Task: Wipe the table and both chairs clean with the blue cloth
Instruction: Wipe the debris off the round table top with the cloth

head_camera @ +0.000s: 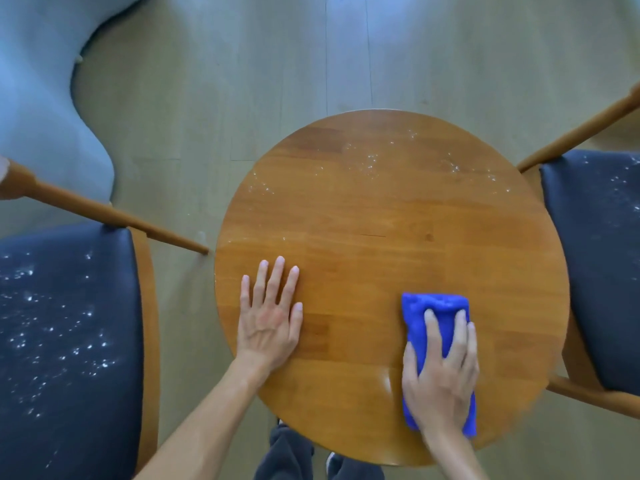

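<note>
A round wooden table (pixel 381 216) fills the middle of the view, with white specks scattered over its far half. My right hand (pixel 441 372) lies flat on the folded blue cloth (pixel 434 308) and presses it onto the near right part of the tabletop. My left hand (pixel 272 320) rests flat on the near left part of the table, fingers straight. A chair with a dark seat (pixel 65 341) stands at the left, dotted with white specks. A second dark chair seat (pixel 599 258) stands at the right with a few specks near its far edge.
Both chairs have wooden frames; the left chair's leg (pixel 114 216) slants toward the table's left edge. A pale grey upholstered piece (pixel 38 98) sits at the far left on the wooden floor. My legs and shoes (pixel 298 455) show below the table's near edge.
</note>
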Demonstrator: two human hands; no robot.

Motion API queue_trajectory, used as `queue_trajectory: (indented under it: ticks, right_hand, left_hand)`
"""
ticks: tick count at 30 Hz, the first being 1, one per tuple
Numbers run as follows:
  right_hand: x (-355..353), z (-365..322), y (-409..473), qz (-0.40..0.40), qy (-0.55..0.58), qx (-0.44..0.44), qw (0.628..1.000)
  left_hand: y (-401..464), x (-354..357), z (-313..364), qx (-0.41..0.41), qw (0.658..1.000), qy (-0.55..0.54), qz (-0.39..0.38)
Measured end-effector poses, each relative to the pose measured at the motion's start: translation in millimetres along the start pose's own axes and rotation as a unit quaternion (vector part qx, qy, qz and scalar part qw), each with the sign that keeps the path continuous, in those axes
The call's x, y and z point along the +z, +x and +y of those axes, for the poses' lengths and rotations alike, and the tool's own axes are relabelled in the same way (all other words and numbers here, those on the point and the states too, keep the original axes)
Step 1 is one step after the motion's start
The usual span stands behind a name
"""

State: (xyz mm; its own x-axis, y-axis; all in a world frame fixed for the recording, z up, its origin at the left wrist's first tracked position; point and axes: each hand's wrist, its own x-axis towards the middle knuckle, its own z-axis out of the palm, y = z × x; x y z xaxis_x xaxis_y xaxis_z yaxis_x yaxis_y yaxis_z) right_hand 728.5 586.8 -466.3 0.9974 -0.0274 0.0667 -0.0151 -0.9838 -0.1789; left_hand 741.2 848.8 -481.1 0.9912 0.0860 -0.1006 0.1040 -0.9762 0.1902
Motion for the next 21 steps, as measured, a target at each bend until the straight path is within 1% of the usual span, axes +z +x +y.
queue_trajectory:
  ticks: [4, 5, 7, 8, 10, 12, 13, 15, 17, 18, 19, 20, 21]
  right_hand:
    - [14, -27, 92, 0.029, 0.055, 0.149, 0.987]
    - [18, -40, 110, 0.032, 0.061, 0.164, 0.984]
    - [24, -74, 134, 0.028, 0.060, 0.154, 0.986]
    - [27, -93, 141, 0.021, 0.055, 0.131, 0.990]
    - [33, -136, 142, 0.014, 0.048, 0.055, 0.997]
    - [38, -174, 131, -0.001, 0.061, -0.053, 0.997]
    - [40, -185, 124, -0.016, 0.069, -0.115, 0.991]
    - [43, -182, 117, -0.029, 0.081, -0.235, 0.968]
    - [40, -150, 127, -0.027, 0.079, -0.317, 0.945]
    - [38, -129, 137, -0.028, 0.066, -0.336, 0.939]
    - [35, -105, 148, -0.026, 0.048, -0.337, 0.940]
    - [31, -80, 160, -0.017, 0.028, -0.319, 0.947]
    - [27, -55, 170, -0.004, 0.010, -0.281, 0.960]
  left_hand:
    - [-1, 0, 2, 0.000, 1.000, 0.024, -0.009]
    - [-1, 0, 3, -0.001, 1.000, 0.026, -0.008]
    - [0, -1, 3, -0.001, 1.000, 0.026, -0.008]
    - [0, -1, 3, -0.001, 1.000, 0.025, -0.008]
    - [0, -1, 2, -0.003, 1.000, 0.021, -0.008]
    - [1, 0, 1, -0.002, 1.000, 0.018, -0.005]
    - [1, 0, 1, -0.001, 1.000, 0.015, -0.001]
    - [0, 1, 0, 0.000, 1.000, 0.007, 0.010]
    - [0, 0, -1, -0.002, 1.000, 0.003, 0.011]
    - [1, -1, -1, -0.001, 1.000, 0.003, 0.006]
    - [1, -2, 0, -0.001, 1.000, 0.004, -0.001]
    - [1, -3, 0, 0.000, 1.000, 0.005, -0.007]
    - [2, -4, 0, -0.001, 1.000, 0.005, -0.012]
